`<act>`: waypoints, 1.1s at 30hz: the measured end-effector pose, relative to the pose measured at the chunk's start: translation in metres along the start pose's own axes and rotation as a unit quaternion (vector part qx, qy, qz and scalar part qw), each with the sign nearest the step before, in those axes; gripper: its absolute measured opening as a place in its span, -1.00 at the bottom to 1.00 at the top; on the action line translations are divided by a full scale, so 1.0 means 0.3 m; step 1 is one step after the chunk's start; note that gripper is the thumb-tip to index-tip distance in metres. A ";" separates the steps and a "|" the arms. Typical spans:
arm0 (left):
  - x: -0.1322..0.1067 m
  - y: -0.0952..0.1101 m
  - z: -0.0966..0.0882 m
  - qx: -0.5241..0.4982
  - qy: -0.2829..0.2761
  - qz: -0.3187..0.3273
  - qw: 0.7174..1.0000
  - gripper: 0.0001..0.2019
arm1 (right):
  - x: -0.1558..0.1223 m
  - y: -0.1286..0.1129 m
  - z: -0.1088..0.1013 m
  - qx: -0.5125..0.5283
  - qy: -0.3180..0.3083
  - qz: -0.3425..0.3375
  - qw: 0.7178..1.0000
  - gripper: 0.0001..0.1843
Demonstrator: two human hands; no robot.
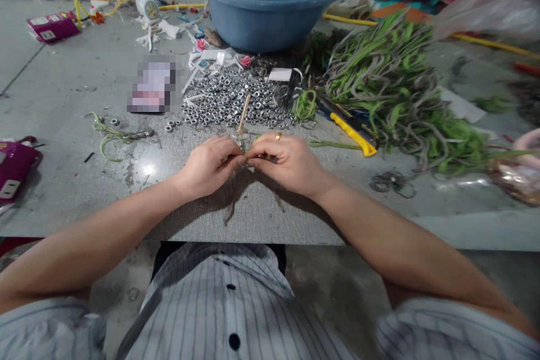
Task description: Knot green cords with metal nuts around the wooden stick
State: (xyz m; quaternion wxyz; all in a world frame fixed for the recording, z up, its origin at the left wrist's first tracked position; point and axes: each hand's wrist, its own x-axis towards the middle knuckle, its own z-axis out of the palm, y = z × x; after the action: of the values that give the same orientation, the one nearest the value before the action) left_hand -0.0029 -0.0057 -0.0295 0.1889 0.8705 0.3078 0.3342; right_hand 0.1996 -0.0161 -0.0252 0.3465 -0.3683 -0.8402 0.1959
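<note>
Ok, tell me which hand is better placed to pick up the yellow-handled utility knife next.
Probably the right hand: the yellow-handled utility knife lies on its side of the table. The left hand would likely have to reach past it. Both hands are pinching close together, though.

A broad, finely streaked grey table (80,124) catches a round white glare of light (148,170) left of centre, while a blotchy, dull grey floor (337,284) shows dimly below its straight front edge
</note>
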 end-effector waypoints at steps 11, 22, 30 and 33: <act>-0.006 -0.008 0.001 0.015 -0.014 0.019 1.000 -0.93 | 0.003 0.016 0.000 -0.055 -0.018 -0.028 0.998 -0.90; -0.006 -0.011 0.009 0.152 -0.115 -0.032 0.981 -0.91 | 0.009 0.028 0.001 -0.145 -0.128 0.041 0.980 -0.88; -0.007 -0.013 0.015 0.163 -0.124 -0.038 0.978 -0.89 | 0.010 0.015 0.008 -0.175 -0.128 0.051 0.975 -0.87; -0.010 -0.021 0.018 0.163 -0.117 -0.028 0.979 -0.89 | 0.012 0.011 0.010 -0.183 -0.133 0.056 0.972 -0.88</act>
State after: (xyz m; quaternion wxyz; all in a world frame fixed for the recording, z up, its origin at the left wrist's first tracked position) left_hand -0.0035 -0.0039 -0.0381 0.0882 0.9137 0.3583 0.1702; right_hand 0.1971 -0.0116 -0.0277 0.1463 -0.4424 -0.8785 0.1050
